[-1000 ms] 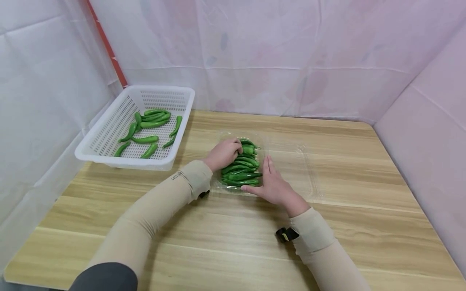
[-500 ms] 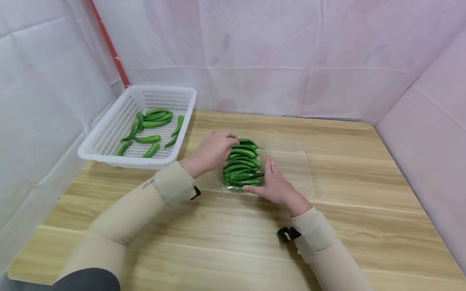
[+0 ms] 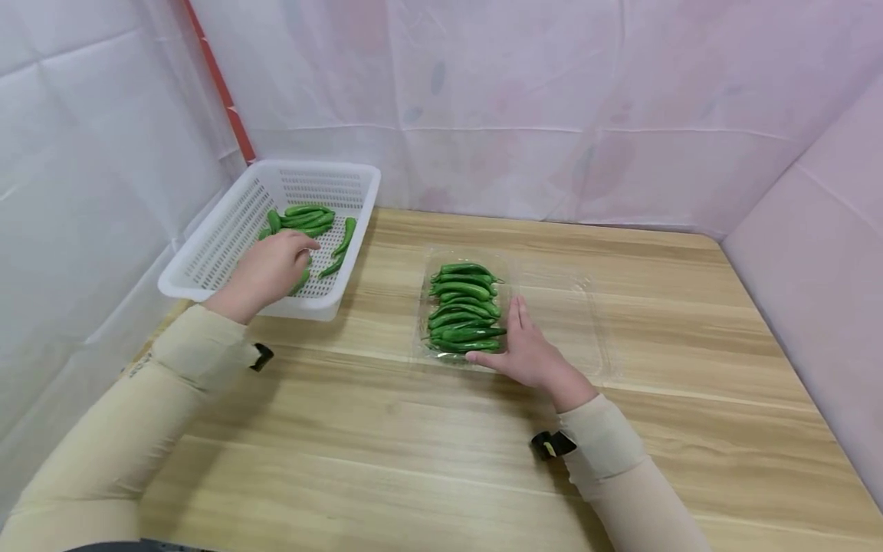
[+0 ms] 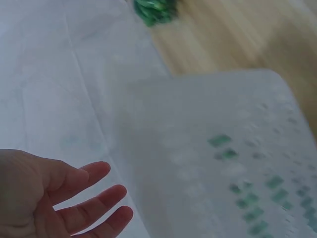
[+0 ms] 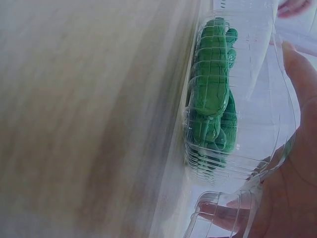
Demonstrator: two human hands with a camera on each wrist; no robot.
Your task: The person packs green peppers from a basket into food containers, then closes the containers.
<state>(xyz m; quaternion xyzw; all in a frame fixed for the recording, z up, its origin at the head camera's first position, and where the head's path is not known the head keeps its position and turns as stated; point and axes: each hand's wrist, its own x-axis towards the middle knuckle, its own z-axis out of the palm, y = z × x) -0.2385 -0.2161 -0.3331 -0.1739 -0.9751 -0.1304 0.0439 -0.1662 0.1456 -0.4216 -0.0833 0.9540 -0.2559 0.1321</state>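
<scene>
My left hand [image 3: 272, 264] hovers over the white plastic basket [image 3: 317, 308], fingers loosely bent and holding nothing; it hides some of the green chili peppers [image 3: 306, 218] inside. In the left wrist view, its fingers [image 4: 96, 203] are spread beside the basket's slotted wall. A clear plastic clamshell box [image 3: 448, 359] lies opened out on the table, with several green peppers [image 3: 464, 310] stacked crosswise in a row. Against the box's near right corner rests my right hand [image 3: 527, 353], its thumb along the front wall and its straight fingers along the right side.
The box's clear lid [image 3: 562, 322] lies flat to the right of its base. White and pink sheets [image 3: 497, 115] hang behind and at both sides of the wooden table [image 3: 428, 460]. The basket stands at the table's back left.
My left hand has left the peppers in the box and moved left, over the basket. The right hand has kept its place at the box's corner.
</scene>
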